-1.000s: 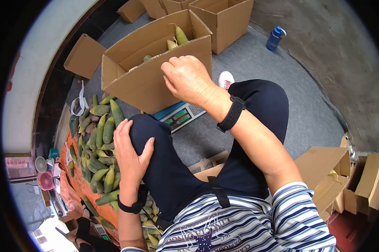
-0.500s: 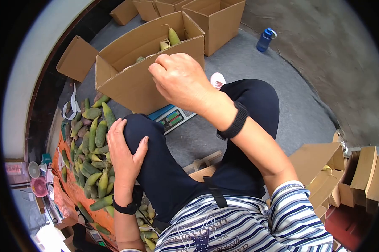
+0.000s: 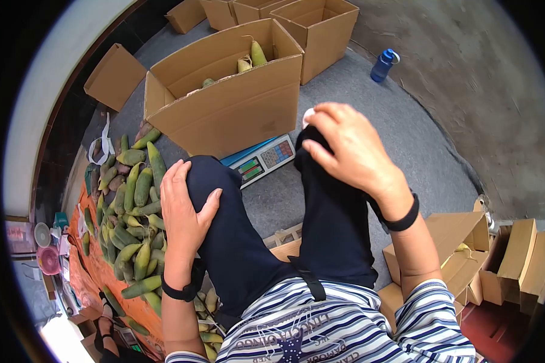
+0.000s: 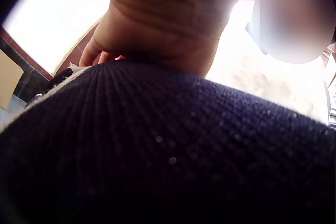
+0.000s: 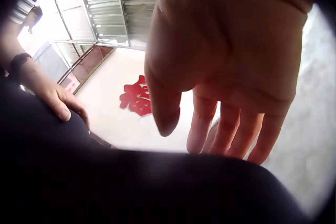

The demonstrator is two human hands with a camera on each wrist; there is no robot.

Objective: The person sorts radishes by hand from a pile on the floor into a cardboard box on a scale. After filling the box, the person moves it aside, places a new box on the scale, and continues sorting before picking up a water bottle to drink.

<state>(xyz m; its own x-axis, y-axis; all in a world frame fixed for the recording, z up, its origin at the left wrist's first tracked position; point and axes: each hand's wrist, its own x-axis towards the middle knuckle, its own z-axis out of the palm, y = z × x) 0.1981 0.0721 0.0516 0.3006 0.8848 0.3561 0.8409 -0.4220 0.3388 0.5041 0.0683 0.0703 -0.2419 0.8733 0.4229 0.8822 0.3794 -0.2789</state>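
Note:
My left hand (image 3: 186, 212) rests on the left knee of the dark trousers (image 3: 242, 224), thumb spread from the fingers. My right hand (image 3: 354, 148) is at the other knee with nothing in it; in the right wrist view that hand (image 5: 226, 66) shows its palm, fingers extended down to the dark cloth. Ahead, a large cardboard box (image 3: 230, 112) holds green radishes (image 3: 258, 54) and stands on a scale (image 3: 263, 160) with a keypad and a lit display. The left wrist view shows part of the left hand (image 4: 157, 24) over dark cloth, most fingers hidden.
Many green radishes (image 3: 142, 187) lie piled on an orange sheet (image 3: 112, 278) at the left. More cardboard boxes (image 3: 321, 39) stand behind, and others (image 3: 520, 260) at the lower right. A blue bottle (image 3: 382, 65) stands near the wall.
My right hand has moved from in front of the large box down and right to the knee, its curled fingers now extended. That knee has shifted left. My left hand stays on its knee.

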